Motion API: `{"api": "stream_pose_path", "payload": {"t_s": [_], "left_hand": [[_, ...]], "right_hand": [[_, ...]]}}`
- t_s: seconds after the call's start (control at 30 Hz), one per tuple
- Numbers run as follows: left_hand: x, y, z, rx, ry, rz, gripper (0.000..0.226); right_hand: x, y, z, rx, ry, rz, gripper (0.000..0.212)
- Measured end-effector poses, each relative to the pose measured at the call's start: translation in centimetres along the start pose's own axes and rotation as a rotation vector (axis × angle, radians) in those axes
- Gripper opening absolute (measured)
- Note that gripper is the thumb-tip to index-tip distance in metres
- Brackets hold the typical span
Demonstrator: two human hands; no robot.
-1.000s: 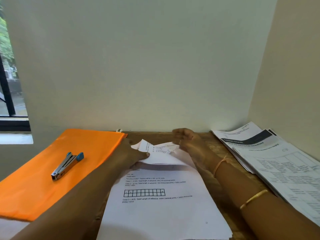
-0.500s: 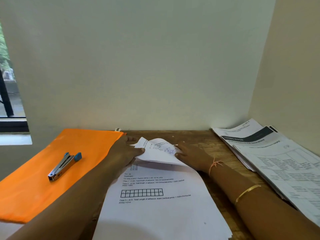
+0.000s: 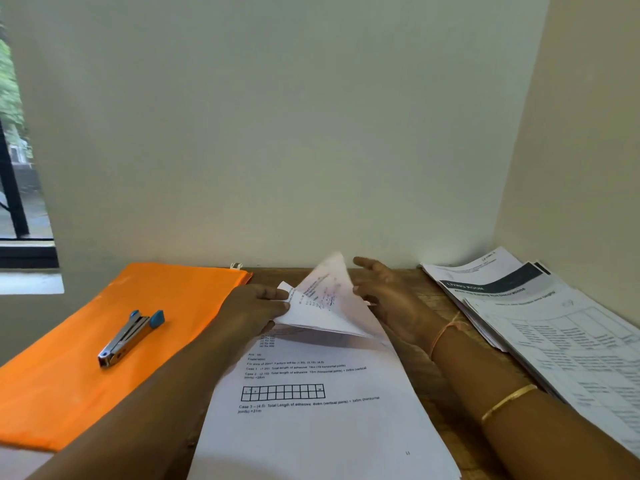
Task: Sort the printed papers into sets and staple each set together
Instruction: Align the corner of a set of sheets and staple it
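Observation:
A set of printed papers (image 3: 311, 420) lies on the wooden desk in front of me, its top sheet showing text and a grid. The far top corner of the upper sheets (image 3: 325, 306) is folded back and lifted. My left hand (image 3: 256, 306) pinches that corner at its left edge. My right hand (image 3: 384, 299) is just right of the lifted corner, fingers spread and relaxed, its thumb near the paper's edge. A silver stapler with blue ends (image 3: 130, 337) lies on an orange folder (image 3: 86, 368) to the left, away from both hands.
A fanned pile of other printed papers (image 3: 554, 341) lies along the right wall. The desk (image 3: 433, 306) ends at a plain wall close behind the papers. A window is at the far left.
The folded corner has risen from lying flat to standing up. My right hand has lifted off the paper and opened. My left hand keeps its pinch on the corner.

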State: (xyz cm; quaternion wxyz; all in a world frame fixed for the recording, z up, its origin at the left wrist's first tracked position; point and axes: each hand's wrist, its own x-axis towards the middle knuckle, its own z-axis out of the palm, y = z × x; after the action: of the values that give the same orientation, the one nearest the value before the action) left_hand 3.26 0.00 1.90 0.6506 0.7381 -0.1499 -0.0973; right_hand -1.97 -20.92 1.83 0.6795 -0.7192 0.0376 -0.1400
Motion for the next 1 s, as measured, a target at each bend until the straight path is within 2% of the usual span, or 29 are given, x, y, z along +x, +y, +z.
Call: {"api": "stream_pose_path", "payload": {"t_s": [0.07,0.13,0.2,0.27,0.3,0.37,0.43,0.47,0.57,0.63,0.7,0.83,1.0], "left_hand": [[-0.1,0.2,0.2,-0.043,0.024,-0.022,0.007],[0.0,0.5,0.2,-0.085,0.051,-0.077,0.032],[0.2,0.6,0.1,-0.099,0.046,-0.121,0.053],[0.2,0.4,0.2,-0.074,0.035,-0.103,0.050],[0.2,0.3,0.2,-0.050,0.034,-0.083,0.041],[0.3,0.0,0.4,-0.020,0.029,-0.082,0.025],[0.3,0.0,0.4,-0.027,0.019,-0.110,0.029],[0.4,0.0,0.3,-0.045,0.020,-0.119,0.035],[0.6,-0.2,0.3,-0.103,0.026,-0.121,0.055],[0.5,-0.4,0.3,-0.089,0.027,-0.104,0.059],[0.5,-0.4,0.3,-0.073,0.018,-0.083,0.060],[0.4,-0.4,0.3,-0.033,0.014,-0.062,0.052],[0.8,-0.7,0.1,-0.014,-0.024,-0.098,0.024]], "right_hand": [[-0.5,-0.2,0.1,0.009,-0.165,0.010,0.032],[-1.1,-0.5,0.4,-0.094,-0.311,0.013,0.035],[-1.3,-0.7,0.8,-0.199,-0.357,0.023,0.041],[-1.3,-0.9,1.0,-0.195,-0.372,0.013,0.039],[-1.1,-0.7,0.9,-0.145,-0.340,0.003,0.035],[-0.5,-0.2,0.5,-0.074,-0.156,-0.033,0.032],[0.1,0.4,-0.3,-0.265,0.036,-0.089,0.041],[0.1,0.7,-0.7,-0.381,0.077,-0.113,0.046],[0.2,1.7,-1.5,-0.731,0.018,-0.093,0.059],[0.4,2.6,-1.7,-1.015,-0.082,-0.002,0.064],[0.6,3.1,-1.6,-1.171,-0.145,0.069,0.064],[1.0,3.1,-1.3,-1.231,-0.161,0.070,0.060],[0.8,2.9,-0.8,-1.159,-0.137,-0.020,0.044]]}}
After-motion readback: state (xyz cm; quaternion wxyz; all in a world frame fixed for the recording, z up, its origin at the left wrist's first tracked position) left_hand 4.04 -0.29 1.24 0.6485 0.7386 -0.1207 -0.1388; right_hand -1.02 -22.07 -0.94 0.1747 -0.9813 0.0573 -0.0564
